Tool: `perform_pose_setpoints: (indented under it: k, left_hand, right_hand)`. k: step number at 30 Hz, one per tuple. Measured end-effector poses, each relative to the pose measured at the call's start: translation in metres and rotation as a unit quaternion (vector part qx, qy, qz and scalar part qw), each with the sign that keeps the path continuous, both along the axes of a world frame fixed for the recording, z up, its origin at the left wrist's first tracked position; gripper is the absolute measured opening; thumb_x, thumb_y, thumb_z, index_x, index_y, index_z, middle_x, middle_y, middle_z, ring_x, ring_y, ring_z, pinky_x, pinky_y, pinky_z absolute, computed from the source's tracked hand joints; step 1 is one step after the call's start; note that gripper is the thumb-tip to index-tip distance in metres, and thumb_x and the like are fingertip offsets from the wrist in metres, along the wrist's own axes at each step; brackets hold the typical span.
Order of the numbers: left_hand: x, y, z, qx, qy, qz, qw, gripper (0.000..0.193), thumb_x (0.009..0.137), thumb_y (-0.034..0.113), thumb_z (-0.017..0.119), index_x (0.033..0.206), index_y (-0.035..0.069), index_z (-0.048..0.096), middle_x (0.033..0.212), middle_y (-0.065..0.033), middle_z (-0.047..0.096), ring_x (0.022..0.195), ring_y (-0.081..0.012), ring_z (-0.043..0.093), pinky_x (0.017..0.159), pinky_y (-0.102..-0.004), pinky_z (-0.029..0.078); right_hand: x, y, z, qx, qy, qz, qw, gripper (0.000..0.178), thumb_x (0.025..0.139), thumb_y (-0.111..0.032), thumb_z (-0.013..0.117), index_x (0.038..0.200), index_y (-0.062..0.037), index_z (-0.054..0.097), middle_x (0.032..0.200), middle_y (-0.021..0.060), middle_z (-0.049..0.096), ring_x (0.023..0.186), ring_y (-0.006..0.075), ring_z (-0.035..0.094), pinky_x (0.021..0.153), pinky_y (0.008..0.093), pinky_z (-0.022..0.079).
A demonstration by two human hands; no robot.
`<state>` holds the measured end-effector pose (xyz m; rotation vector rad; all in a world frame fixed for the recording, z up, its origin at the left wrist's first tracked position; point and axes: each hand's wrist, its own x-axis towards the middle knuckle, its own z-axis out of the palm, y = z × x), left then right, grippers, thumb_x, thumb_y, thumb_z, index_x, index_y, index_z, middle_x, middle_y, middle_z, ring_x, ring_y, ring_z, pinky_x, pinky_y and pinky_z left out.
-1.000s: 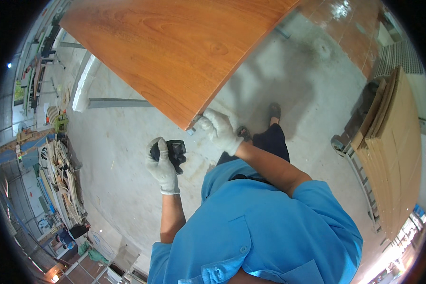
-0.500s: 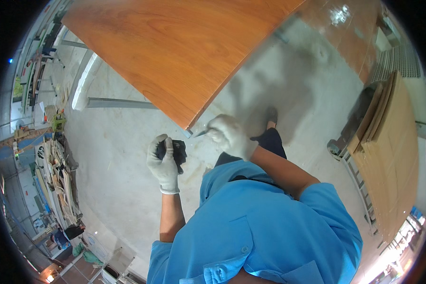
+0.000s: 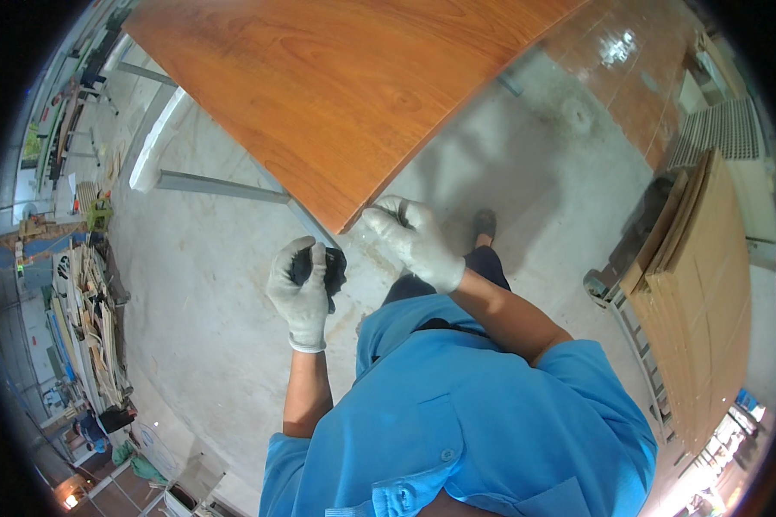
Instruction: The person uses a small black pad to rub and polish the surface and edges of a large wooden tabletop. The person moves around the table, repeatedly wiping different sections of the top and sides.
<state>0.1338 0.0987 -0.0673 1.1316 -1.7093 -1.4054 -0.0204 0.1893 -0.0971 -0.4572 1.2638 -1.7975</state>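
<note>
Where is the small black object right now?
In the head view, a little left of centre: the black object is in the person's gloved left hand, just below the lowest corner of the brown board.

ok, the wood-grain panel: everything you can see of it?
The wood-grain panel is orange-brown with darker streaks, smooth and slightly glossy, with a thin straight edge. It lies flat above grey metal bars, one corner pointing toward the person; its far part leaves the picture's top. The gloved right hand is at that corner; contact is unclear.
</note>
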Motion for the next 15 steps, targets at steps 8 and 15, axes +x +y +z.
perform_pose_setpoints:
  k: [8,15]
  left_hand:
    - [-0.012,-0.005,0.004,-0.311,-0.12,-0.059,0.941,0.022,0.084,-0.001,0.078,0.105,0.004,0.072,0.1,-0.0103,0.069,0.091,-0.0205,0.067,0.08,-0.0326,0.054]
    - [-0.015,0.0,0.008,-0.342,-0.092,-0.065,0.933,0.025,0.081,-0.002,0.079,0.104,0.005,0.072,0.099,-0.0101,0.069,0.088,-0.0218,0.068,0.078,-0.032,0.055]
  right_hand:
    - [0.002,-0.009,0.003,0.045,0.079,-0.006,0.996,0.033,0.1,-0.028,0.068,0.085,0.0017,0.068,0.073,-0.0024,0.06,0.065,0.0047,0.048,0.057,0.0257,0.041]
    - [-0.007,0.001,0.027,0.012,-0.066,0.017,0.998,0.027,0.1,-0.024,0.065,0.085,-0.0013,0.068,0.073,-0.0032,0.059,0.066,0.0037,0.048,0.059,0.0243,0.041]
